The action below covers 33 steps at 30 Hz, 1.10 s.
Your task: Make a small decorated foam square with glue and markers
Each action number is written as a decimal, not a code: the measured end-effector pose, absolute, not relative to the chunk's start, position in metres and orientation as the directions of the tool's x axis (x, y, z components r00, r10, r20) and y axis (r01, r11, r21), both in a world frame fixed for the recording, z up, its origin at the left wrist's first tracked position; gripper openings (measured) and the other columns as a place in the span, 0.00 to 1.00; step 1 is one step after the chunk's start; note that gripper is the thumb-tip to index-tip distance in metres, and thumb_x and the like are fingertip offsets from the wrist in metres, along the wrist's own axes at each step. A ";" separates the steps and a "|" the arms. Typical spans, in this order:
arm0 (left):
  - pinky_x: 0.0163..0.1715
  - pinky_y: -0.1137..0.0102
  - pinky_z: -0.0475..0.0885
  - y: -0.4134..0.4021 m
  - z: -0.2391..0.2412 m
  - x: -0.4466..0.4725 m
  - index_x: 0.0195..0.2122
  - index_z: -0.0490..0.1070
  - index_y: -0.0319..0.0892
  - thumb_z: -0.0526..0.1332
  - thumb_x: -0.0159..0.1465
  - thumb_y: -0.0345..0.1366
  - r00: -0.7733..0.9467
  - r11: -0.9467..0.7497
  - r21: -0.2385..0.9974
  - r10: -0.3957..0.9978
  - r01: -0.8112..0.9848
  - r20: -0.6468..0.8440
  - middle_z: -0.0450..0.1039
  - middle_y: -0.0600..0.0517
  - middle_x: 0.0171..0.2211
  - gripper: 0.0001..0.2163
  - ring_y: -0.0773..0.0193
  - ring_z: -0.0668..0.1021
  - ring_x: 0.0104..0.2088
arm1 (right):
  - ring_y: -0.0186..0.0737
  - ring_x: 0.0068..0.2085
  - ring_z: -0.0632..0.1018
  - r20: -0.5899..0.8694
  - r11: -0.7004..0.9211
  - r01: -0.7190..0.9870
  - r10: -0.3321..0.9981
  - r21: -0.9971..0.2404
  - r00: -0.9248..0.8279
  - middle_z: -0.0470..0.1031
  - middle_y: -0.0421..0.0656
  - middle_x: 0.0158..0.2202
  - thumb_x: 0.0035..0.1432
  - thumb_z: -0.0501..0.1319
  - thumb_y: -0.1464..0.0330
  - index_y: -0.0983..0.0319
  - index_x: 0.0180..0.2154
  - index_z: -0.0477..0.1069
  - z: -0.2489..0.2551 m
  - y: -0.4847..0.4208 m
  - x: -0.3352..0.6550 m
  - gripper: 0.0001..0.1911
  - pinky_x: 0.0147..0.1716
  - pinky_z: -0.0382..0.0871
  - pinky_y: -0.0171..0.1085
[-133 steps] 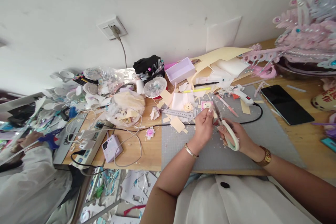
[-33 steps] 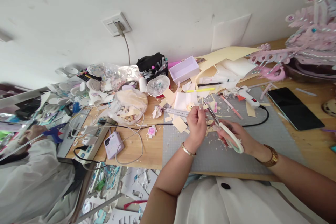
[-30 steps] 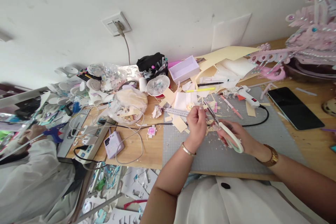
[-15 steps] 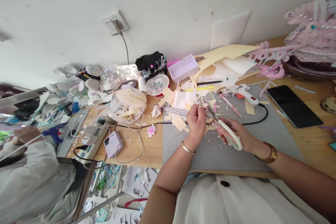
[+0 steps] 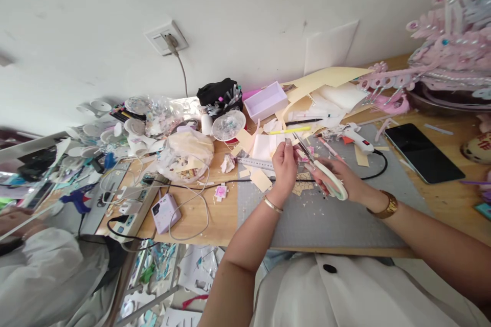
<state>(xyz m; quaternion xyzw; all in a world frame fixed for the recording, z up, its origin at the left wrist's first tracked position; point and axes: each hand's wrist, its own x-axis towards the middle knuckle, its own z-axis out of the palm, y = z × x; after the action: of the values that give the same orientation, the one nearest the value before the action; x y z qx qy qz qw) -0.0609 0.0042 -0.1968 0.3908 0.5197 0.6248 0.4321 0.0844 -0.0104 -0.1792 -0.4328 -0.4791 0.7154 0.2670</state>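
My right hand [image 5: 341,179] is closed round the pale green handles of a pair of scissors [image 5: 320,169], whose blades point up and left. My left hand [image 5: 285,166] pinches a small pink cut-out [image 5: 300,151] right at the blades; most of the piece is hidden by my fingers. Both hands hover above a grey cutting mat [image 5: 337,214] strewn with tiny paper scraps. A steel ruler [image 5: 256,163] lies just left of my left hand.
A white glue gun [image 5: 355,139] with a black cord lies behind my hands, a dark phone [image 5: 424,152] to the right, a pink ornate headdress [image 5: 441,61] at far right. A lilac box [image 5: 265,102], cream card sheets and a plastic bag [image 5: 190,150] crowd the back. Another person's sleeve [image 5: 42,265] shows at left.
Both hands have lifted a little up and away from me with the scissors and the small piece. The scissor blades have stayed at the cut-out's edge.
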 end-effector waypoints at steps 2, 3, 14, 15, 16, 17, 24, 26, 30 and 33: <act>0.23 0.72 0.57 0.010 -0.197 -0.061 0.23 0.59 0.45 0.57 0.66 0.58 -0.326 -0.093 0.984 0.945 -0.155 0.037 0.59 0.59 0.19 0.24 0.70 0.61 0.21 | 0.28 0.16 0.68 -0.339 -0.374 0.028 0.802 -0.927 -0.492 0.67 0.33 0.19 0.45 0.73 0.54 0.59 0.28 0.65 -0.181 -0.006 0.083 0.22 0.15 0.65 0.30; 0.23 0.72 0.57 0.011 -0.199 -0.062 0.23 0.59 0.45 0.57 0.66 0.58 -0.331 -0.096 0.983 0.943 -0.158 0.039 0.59 0.59 0.19 0.24 0.70 0.61 0.21 | 0.28 0.16 0.68 -0.333 -0.368 0.026 0.805 -0.929 -0.491 0.67 0.32 0.19 0.45 0.73 0.53 0.59 0.28 0.65 -0.182 -0.005 0.083 0.22 0.15 0.65 0.30; 0.50 0.62 0.72 0.006 -0.199 -0.063 0.49 0.72 0.43 0.54 0.69 0.55 0.029 0.125 0.739 0.990 -0.662 -0.141 0.77 0.45 0.49 0.21 0.56 0.79 0.50 | 0.28 0.16 0.68 -0.344 -0.413 -0.012 0.775 -0.911 -0.530 0.67 0.34 0.20 0.48 0.69 0.46 0.60 0.26 0.66 -0.185 -0.013 0.082 0.26 0.14 0.65 0.31; 0.55 0.59 0.70 0.006 -0.196 -0.064 0.51 0.72 0.42 0.52 0.70 0.55 0.124 0.194 0.673 0.981 -0.714 -0.151 0.75 0.42 0.53 0.23 0.52 0.77 0.56 | 0.28 0.16 0.67 -0.330 -0.406 -0.022 0.772 -0.914 -0.543 0.67 0.34 0.20 0.50 0.69 0.46 0.61 0.26 0.66 -0.184 -0.014 0.083 0.26 0.14 0.64 0.30; 0.60 0.57 0.67 0.007 -0.193 -0.065 0.53 0.72 0.40 0.51 0.70 0.55 0.201 0.253 0.613 0.967 -0.749 -0.154 0.74 0.40 0.57 0.25 0.50 0.74 0.61 | 0.28 0.16 0.67 -0.320 -0.402 -0.029 0.769 -0.915 -0.553 0.67 0.34 0.20 0.51 0.68 0.47 0.61 0.26 0.65 -0.184 -0.015 0.084 0.26 0.14 0.64 0.30; 0.63 0.55 0.64 0.007 -0.191 -0.067 0.54 0.72 0.38 0.50 0.70 0.55 0.254 0.296 0.564 0.955 -0.771 -0.154 0.71 0.39 0.59 0.26 0.49 0.71 0.64 | 0.28 0.16 0.68 -0.315 -0.401 -0.034 0.766 -0.915 -0.560 0.67 0.35 0.20 0.52 0.68 0.47 0.61 0.26 0.65 -0.184 -0.016 0.084 0.25 0.14 0.64 0.30; 0.68 0.52 0.58 0.007 -0.198 -0.066 0.59 0.70 0.38 0.44 0.72 0.55 0.265 0.316 0.449 0.948 -0.836 -0.174 0.69 0.38 0.62 0.29 0.49 0.67 0.67 | 0.28 0.17 0.68 -0.318 -0.411 -0.043 0.763 -0.911 -0.562 0.67 0.35 0.22 0.54 0.67 0.48 0.61 0.27 0.65 -0.185 -0.020 0.084 0.24 0.15 0.63 0.30; 0.68 0.52 0.59 0.007 -0.200 -0.064 0.59 0.70 0.38 0.41 0.74 0.53 0.256 0.312 0.452 0.949 -0.836 -0.182 0.71 0.39 0.61 0.29 0.51 0.69 0.66 | 0.28 0.17 0.68 -0.305 -0.394 -0.039 0.765 -0.918 -0.567 0.67 0.35 0.22 0.55 0.66 0.48 0.61 0.28 0.66 -0.186 -0.020 0.084 0.24 0.15 0.63 0.30; 0.66 0.54 0.62 0.007 -0.201 -0.061 0.55 0.73 0.38 0.39 0.75 0.52 0.221 0.303 0.485 0.950 -0.820 -0.221 0.71 0.40 0.61 0.29 0.52 0.70 0.65 | 0.29 0.17 0.68 -0.307 -0.392 -0.030 0.763 -0.920 -0.568 0.67 0.35 0.21 0.56 0.66 0.50 0.60 0.28 0.66 -0.187 -0.021 0.086 0.21 0.15 0.64 0.31; 0.66 0.55 0.64 0.007 -0.201 -0.060 0.53 0.74 0.40 0.43 0.73 0.55 0.198 0.303 0.522 0.948 -0.797 -0.249 0.69 0.40 0.63 0.28 0.52 0.70 0.65 | 0.29 0.17 0.68 -0.308 -0.388 -0.023 0.764 -0.921 -0.567 0.67 0.34 0.21 0.55 0.68 0.53 0.60 0.27 0.66 -0.186 -0.021 0.085 0.20 0.15 0.63 0.31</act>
<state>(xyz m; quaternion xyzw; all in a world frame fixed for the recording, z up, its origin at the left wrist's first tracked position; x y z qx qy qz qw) -0.0602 0.0068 -0.2013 0.1400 0.2693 0.5733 0.7611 0.0853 -0.0206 -0.1856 -0.3817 -0.4852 0.7405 0.2656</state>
